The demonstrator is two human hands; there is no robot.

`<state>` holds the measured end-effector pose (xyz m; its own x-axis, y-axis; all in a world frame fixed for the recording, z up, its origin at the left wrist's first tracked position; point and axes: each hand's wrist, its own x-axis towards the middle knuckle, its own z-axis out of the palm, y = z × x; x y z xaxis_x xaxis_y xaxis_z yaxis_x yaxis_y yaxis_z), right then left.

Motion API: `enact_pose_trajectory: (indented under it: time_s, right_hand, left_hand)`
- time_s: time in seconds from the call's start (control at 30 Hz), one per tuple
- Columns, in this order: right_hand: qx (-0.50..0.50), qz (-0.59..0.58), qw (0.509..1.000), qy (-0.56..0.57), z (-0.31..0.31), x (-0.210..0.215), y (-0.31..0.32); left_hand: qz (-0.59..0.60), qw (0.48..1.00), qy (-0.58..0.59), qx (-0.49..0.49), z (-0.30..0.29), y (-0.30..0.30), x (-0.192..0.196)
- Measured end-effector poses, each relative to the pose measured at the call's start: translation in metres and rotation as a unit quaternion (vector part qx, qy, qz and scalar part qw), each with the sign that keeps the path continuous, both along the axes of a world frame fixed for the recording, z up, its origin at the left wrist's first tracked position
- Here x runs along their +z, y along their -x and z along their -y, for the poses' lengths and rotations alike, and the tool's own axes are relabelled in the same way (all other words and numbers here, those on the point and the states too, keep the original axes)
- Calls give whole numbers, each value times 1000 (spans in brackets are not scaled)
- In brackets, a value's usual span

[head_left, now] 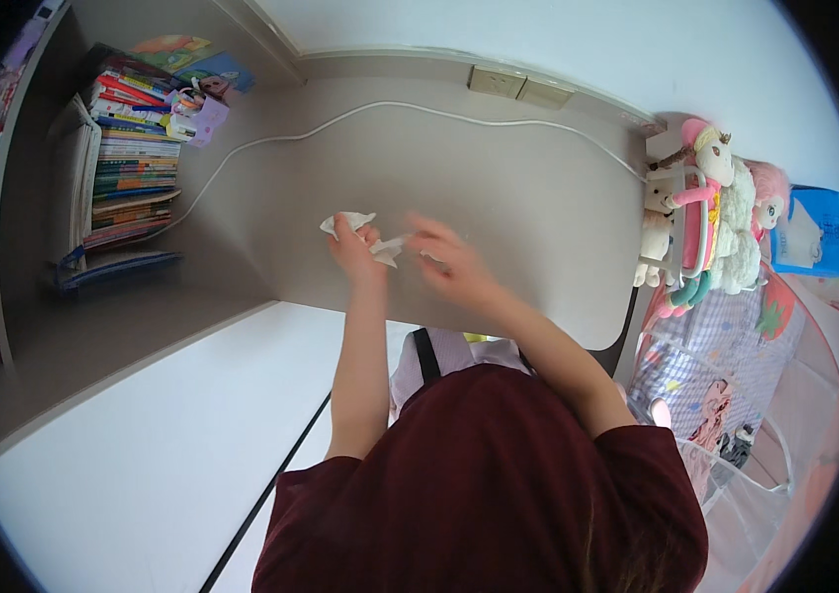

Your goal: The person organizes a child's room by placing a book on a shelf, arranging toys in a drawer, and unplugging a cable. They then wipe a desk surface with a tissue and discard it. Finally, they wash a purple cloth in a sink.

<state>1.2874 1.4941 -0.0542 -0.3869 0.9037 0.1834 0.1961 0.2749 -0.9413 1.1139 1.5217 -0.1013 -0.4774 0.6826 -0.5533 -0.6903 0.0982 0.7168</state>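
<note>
My left hand (355, 247) is closed around a crumpled white tissue (385, 251) over the grey-beige desk. Part of the tissue sticks out above the thumb, and another part hangs out on the side facing my right hand. Close by on the right, my right hand (447, 262) is smeared by motion, its fingers pointing toward the tissue. A small white patch shows at its palm side; whether this is a piece of tissue in its grip cannot be made out.
A white cable (380, 105) curves across the desk (499, 188). Stacked books (133, 178) fill a shelf at left. Wall sockets (518, 87) sit at the back. Dolls and plush toys (711, 212) crowd the right edge, beside a blue package (815, 232). A chair (439, 354) is in front of me.
</note>
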Motion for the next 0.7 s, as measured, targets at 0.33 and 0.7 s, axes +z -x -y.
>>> enact_pose_trajectory:
  time_s: [0.33, 0.7]
  right_hand:
    - [-172, 401, 895, -96, -47, -80, -93]
    - [9, 168, 981, -98, 21, -45, 35]
  left_hand:
    - [74, 996, 46, 5, 77, 44, 11]
    - [106, 992, 44, 44, 123, 23, 1]
